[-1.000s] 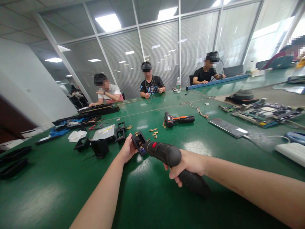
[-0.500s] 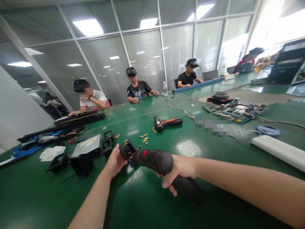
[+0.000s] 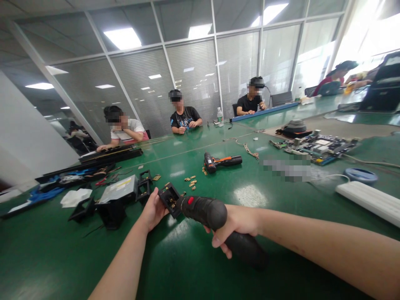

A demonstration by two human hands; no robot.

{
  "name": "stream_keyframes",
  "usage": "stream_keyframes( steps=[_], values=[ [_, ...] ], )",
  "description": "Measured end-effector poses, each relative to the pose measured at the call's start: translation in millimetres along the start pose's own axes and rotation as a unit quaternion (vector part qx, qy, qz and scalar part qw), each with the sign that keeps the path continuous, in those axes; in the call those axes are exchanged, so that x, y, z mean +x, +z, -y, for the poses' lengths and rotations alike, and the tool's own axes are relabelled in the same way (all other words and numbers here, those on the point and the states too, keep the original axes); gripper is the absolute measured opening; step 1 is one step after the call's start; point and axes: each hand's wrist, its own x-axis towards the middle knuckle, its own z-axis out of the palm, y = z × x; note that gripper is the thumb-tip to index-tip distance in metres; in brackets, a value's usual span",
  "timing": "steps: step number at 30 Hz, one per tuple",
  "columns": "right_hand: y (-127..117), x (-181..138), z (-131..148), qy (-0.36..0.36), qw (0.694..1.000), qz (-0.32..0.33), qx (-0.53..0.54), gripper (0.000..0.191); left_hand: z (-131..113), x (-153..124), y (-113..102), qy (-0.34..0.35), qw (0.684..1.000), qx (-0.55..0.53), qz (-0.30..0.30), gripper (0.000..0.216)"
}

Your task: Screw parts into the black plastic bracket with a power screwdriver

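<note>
My left hand (image 3: 153,211) grips a small black box-like frame (image 3: 169,196) by its near left side, tilted with its open face toward me. Small brass-coloured pieces show inside it. My right hand (image 3: 234,227) is wrapped round the handle of a black cordless screwdriver (image 3: 204,211) with a red button. Its front end points into the frame; the bit's tip is hidden from me. Just beyond the frame, several small brass pieces (image 3: 191,182) lie on the green table (image 3: 193,266). A second cordless drill (image 3: 220,161), black and orange, lies on its side behind them.
To the left are more black frames (image 3: 143,191), a silver metal box (image 3: 118,191), white tissue (image 3: 76,198) and blue gloves (image 3: 46,194). A circuit board (image 3: 318,146) and a white power strip (image 3: 368,202) lie right. Several people sit along the far side, one person (image 3: 184,114) straight ahead.
The view has shifted slightly, so the table and room sit a little further right. Both my hands keep their grips, the screwdriver still at the frame. The person opposite has brought both hands together.
</note>
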Motion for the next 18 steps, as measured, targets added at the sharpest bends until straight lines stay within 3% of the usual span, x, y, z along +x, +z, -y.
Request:
stream_keyframes(
  steps=[7,13,18],
  values=[
    [1.9,0.8,-0.3,-0.008,1.0,-0.012,-0.008,0.045,4.5,1.4,-2.1,0.014,1.0,-0.003,0.008,0.07],
    [5.1,-0.5,-0.8,0.005,1.0,-0.002,-0.022,0.035,7.0,-1.9,0.7,0.008,1.0,-0.012,-0.021,0.07],
    [7.2,0.4,-2.4,0.021,0.999,0.005,-0.027,0.038,12.8,-2.1,-6.4,0.01,0.999,0.003,-0.033,0.044]
  ],
)
